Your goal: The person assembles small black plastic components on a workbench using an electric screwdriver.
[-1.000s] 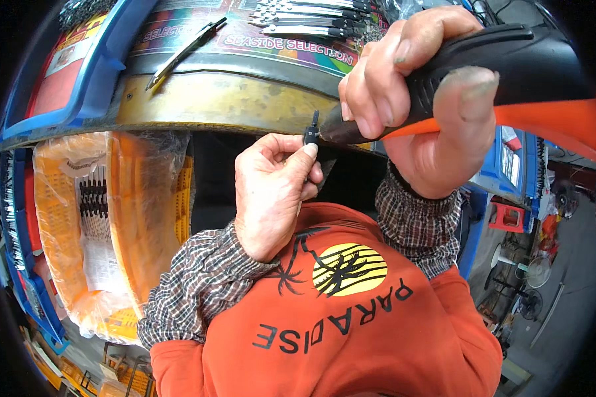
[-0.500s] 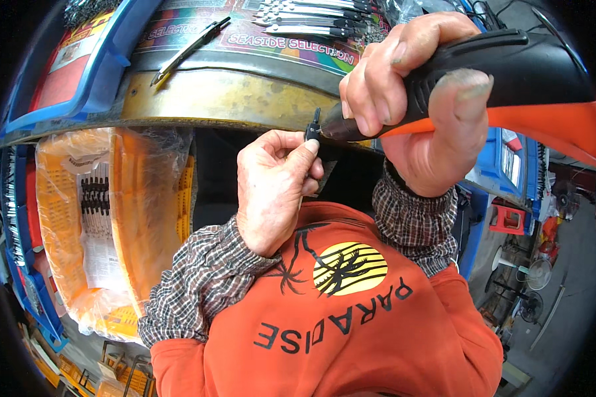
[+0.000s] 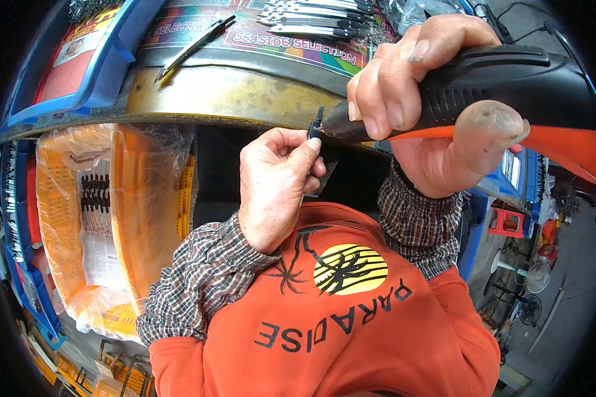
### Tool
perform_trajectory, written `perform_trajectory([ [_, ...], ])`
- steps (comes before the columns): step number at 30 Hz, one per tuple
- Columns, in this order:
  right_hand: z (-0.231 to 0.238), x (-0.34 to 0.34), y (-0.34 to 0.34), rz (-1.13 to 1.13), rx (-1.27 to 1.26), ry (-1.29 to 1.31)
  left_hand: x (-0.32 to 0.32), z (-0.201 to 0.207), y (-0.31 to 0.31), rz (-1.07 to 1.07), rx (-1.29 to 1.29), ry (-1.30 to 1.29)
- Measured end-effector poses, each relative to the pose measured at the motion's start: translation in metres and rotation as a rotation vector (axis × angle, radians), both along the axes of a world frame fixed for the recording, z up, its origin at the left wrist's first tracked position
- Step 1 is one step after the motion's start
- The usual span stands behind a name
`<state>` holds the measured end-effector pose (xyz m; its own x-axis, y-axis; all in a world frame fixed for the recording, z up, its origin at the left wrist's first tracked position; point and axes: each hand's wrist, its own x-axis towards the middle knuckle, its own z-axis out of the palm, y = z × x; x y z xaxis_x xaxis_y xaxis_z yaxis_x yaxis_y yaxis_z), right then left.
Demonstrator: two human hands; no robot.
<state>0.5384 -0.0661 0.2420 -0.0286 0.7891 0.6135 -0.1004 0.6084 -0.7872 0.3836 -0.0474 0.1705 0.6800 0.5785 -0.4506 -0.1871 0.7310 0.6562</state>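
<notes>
Left hand (image 3: pixel 275 192) pinching small black part (image 3: pixel 316 128) near workbench edge (image 3: pixel 225 96); right hand (image 3: pixel 437 161) gripping black-orange power tool (image 3: pixel 510 86), apparently fastening at part; next move probably calling for steady alignment.

Driver (image 3: pixel 516 76): smooth, mostly matt plastic, black and orange
Far-left tray (image 3: pixel 104 74): smooth, glossy blue plastic
Bench edge (image 3: pixel 225 96): smooth, stained, metallic sheen
Left crate (image 3: pixel 58 205): orange plastic
Film (image 3: pixel 96 311): clear, glossy, wrinkled plastic
Sleeves (image 3: pixel 202 281): matt, gathered cloth
Near shirt (image 3: pixel 238 370): matt red cloth
</notes>
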Motion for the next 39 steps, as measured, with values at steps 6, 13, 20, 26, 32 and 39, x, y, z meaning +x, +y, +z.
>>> perform_trajectory([
  [6, 0.004, -0.005, 0.001, -0.062, -0.031, -0.048, -0.001, 0.001, 0.001, -0.005, -0.006, 0.006],
  [13, 0.007, -0.019, -0.009, -0.295, -0.176, 0.021, -0.002, -0.001, 0.001, -0.007, -0.024, -0.018],
  [20, 0.0, 0.0, 0.006, 0.063, -0.014, -0.037, -0.003, 0.002, 0.001, -0.017, 0.0, 0.024],
  [26, -0.009, 0.02, 0.014, 0.275, -0.083, -0.053, -0.001, 0.003, 0.001, -0.025, -0.001, 0.016],
  [32, 0.017, -0.029, 0.0, -0.165, -0.228, 0.407, -0.001, 0.002, 0.002, -0.033, 0.004, 0.037],
  [39, 0.016, -0.029, -0.006, -0.29, -0.251, 0.276, -0.001, 0.001, 0.002, -0.036, 0.022, 0.055],
])
